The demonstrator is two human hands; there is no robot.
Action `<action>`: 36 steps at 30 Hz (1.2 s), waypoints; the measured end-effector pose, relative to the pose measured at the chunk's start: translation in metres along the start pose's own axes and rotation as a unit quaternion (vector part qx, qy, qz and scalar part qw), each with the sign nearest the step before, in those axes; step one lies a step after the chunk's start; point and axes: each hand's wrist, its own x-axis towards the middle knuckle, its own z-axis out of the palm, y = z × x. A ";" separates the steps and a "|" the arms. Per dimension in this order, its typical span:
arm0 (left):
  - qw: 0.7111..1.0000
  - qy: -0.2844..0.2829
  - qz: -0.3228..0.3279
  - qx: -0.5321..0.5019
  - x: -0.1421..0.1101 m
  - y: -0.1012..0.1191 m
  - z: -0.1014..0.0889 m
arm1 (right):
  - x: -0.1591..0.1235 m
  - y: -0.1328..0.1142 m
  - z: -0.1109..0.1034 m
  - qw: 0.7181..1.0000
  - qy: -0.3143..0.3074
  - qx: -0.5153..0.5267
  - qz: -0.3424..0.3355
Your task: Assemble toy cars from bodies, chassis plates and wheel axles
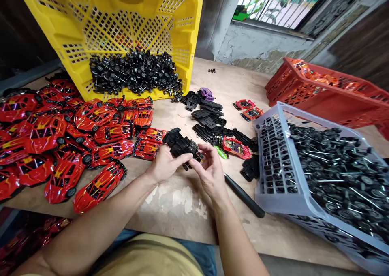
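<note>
Both my hands are closed on one black plastic toy car chassis point(181, 144) above the middle of the table. My left hand point(165, 162) grips its left end with the thumb laid across it. My right hand point(210, 168) pinches its right end, where a small wheel seems to show between the fingers. Beyond the hands lie loose black chassis point(208, 116) and a red car body point(235, 147) turned upside down. To the left, many red toy cars point(100, 187) are heaped, the nearest close to my left forearm.
A tilted yellow crate point(194, 33) holds a pile of small wheel axles point(136, 71). At right stands a translucent basket point(272, 193) of wheels on metal axles, with a red crate point(334, 101) of car bodies behind. A black-handled tool point(244, 197) lies beside my right hand.
</note>
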 end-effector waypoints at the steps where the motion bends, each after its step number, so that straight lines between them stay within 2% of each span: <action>1: 1.000 -0.001 -0.004 -0.002 -0.001 0.000 0.000 | 0.000 0.001 0.001 1.000 -0.002 0.011 0.008; 9: 1.000 -0.011 -0.013 0.017 0.000 0.002 -0.002 | -0.002 0.005 -0.001 0.996 -0.035 0.064 0.048; 13: 0.998 0.018 0.003 0.054 0.000 -0.001 -0.007 | -0.004 0.003 -0.003 0.990 -0.032 0.091 0.099; 17: 0.996 0.058 -0.008 0.062 0.002 -0.005 -0.013 | -0.009 -0.001 -0.009 0.982 -0.039 0.104 0.152; 19: 0.997 0.070 -0.028 0.014 0.005 -0.003 -0.014 | -0.008 -0.005 -0.018 0.991 -0.017 0.054 0.124; 22: 0.992 0.066 -0.066 -0.080 0.010 0.008 -0.013 | 0.006 -0.007 -0.037 0.994 0.009 -0.107 0.024; 25: 0.987 0.069 -0.075 -0.126 0.013 0.018 -0.012 | 0.026 -0.007 -0.052 0.963 0.006 -0.265 -0.043; 29: 0.983 0.080 -0.071 -0.152 0.015 0.022 -0.012 | 0.042 -0.002 -0.063 0.929 -0.028 -0.358 -0.088; 32: 0.981 0.086 -0.077 -0.158 0.015 0.021 -0.013 | 0.047 0.008 -0.077 0.863 0.039 -0.489 -0.122; 34: 0.979 0.079 -0.092 -0.164 0.014 0.020 -0.014 | 0.052 0.017 -0.089 0.811 0.054 -0.576 -0.087; 36: 0.976 0.067 -0.108 -0.179 0.013 0.020 -0.013 | 0.058 0.025 -0.098 0.777 0.028 -0.628 -0.041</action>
